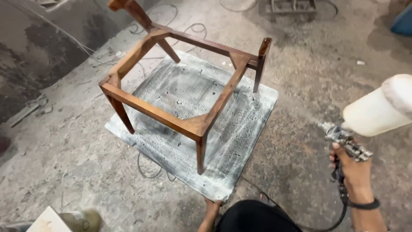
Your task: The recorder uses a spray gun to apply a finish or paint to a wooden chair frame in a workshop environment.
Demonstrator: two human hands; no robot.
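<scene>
Concrete floor point(300, 107) wide, bare room all round. Grey board point(240, 141) lies flat; wooden chair frame point(171, 86) stands on it, long axis running away up-left. Frame lies left and ahead of right hand point(354, 172), which grips spray gun point(347, 144), nozzle toward frame. Left hand point(211, 210) nearer, touching board's near edge; closure unclear.

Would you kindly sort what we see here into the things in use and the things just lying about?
In use:
- spray gun with its white cup, in the right hand
- wooden chair frame
- grey board under it, left hand at its near edge

Lying about:
- loose wires
- metal frame
- blue object
</scene>
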